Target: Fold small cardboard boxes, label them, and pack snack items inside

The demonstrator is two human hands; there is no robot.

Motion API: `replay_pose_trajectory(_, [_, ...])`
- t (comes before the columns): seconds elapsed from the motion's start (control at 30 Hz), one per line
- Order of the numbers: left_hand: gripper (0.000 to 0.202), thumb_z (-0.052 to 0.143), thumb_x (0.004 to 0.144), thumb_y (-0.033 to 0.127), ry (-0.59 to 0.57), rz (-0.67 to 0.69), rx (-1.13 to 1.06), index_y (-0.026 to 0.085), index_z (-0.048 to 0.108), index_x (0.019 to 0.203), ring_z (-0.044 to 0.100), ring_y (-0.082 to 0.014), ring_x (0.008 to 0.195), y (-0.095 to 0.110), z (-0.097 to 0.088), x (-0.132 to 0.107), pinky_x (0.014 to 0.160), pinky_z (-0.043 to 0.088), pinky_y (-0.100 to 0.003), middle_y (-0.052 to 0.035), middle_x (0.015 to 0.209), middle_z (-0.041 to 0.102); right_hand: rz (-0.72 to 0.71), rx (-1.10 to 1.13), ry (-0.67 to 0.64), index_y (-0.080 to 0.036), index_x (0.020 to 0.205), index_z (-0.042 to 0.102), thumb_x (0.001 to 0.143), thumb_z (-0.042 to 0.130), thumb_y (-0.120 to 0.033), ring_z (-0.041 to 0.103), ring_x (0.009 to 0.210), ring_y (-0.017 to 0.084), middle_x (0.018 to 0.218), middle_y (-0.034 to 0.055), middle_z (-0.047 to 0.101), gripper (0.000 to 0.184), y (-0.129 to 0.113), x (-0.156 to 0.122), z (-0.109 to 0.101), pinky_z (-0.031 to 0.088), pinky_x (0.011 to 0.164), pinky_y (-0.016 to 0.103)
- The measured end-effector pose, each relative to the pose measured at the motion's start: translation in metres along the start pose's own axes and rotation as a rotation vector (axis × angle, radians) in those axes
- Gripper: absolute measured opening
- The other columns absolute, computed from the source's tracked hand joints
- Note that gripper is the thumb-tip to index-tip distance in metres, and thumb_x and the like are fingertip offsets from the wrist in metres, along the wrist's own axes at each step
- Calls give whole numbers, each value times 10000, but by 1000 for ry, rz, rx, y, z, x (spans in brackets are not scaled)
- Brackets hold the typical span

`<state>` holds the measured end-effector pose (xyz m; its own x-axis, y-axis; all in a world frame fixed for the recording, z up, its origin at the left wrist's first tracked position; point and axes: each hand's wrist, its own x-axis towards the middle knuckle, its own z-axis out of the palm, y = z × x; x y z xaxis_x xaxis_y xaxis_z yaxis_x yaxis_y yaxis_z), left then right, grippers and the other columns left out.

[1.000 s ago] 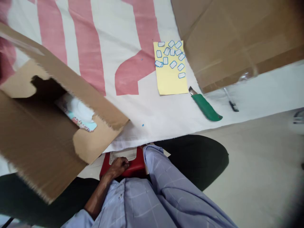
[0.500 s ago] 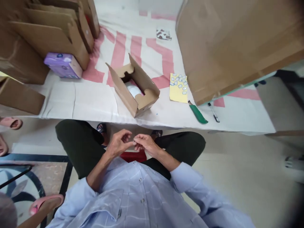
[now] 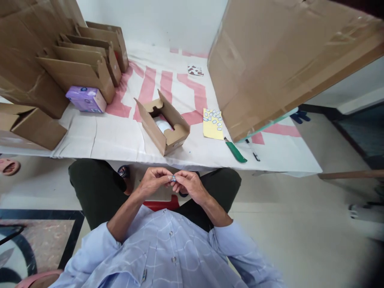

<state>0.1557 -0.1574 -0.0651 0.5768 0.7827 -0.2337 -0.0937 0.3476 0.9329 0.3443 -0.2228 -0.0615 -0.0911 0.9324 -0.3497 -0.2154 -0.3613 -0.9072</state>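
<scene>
Above my lap, in front of the table edge, my left hand [image 3: 155,179] and my right hand [image 3: 189,185] meet with pinched fingertips. Between them is a small pale-blue sticker [image 3: 173,178], like those on the yellow card. Both hands are closed on it, and the fingers cover part of it. Beyond them on the table stands a cardboard box [image 3: 156,139] with its flaps up and a white and pink item [image 3: 163,125] inside. To its right lies the yellow card [image 3: 212,133] with several small stickers [image 3: 215,122] on it.
A green-handled cutter [image 3: 236,151] and a pen [image 3: 253,151] lie near the front edge. A large cardboard sheet [image 3: 270,68] stands at the right. At the left are a purple pack [image 3: 86,99], upright folded boxes [image 3: 75,68] and an opened box [image 3: 36,130]. A patterned packet [image 3: 195,71] lies farther back.
My left fingers have closed in to pinch the small sticker together with my right hand; it now shows between them. The camera view has shifted, showing more of the table's far side.
</scene>
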Motion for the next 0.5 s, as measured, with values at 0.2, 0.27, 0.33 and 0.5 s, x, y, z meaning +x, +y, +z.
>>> replay_pose_trajectory(0.2, [426, 971, 707, 523, 56, -4, 0, 133, 831, 808, 675, -162, 613, 0, 23, 18, 639, 569, -281, -59, 676, 756, -207, -186, 231, -253, 868, 758, 875, 818, -460, 717, 668, 181, 764, 11, 774, 216, -7, -7, -5, 598, 676, 320])
replay_pose_trajectory(0.27, [426, 971, 711, 524, 64, -3, -12, 135, 831, 812, 693, -171, 630, -1, 32, 24, 654, 582, -290, -63, 691, 767, -232, -182, 279, -263, 842, 750, 894, 779, -460, 712, 654, 187, 742, 8, 759, 206, -6, -7, -9, 605, 680, 332])
replay_pose_trajectory(0.33, [438, 976, 703, 535, 62, 1, -36, 137, 829, 813, 708, -178, 644, -3, 40, 32, 670, 597, -299, -66, 709, 778, -249, -163, 312, -266, 839, 743, 898, 761, -477, 704, 639, 189, 723, 5, 743, 221, -4, -5, -15, 607, 673, 337])
replay_pose_trajectory(0.5, [485, 988, 667, 559, 66, 12, -81, 136, 810, 824, 710, -179, 656, -8, 60, 61, 672, 609, -305, -61, 721, 772, -273, -183, 371, -255, 856, 717, 917, 745, -524, 687, 663, 183, 739, 4, 728, 276, -5, 2, -43, 584, 676, 319])
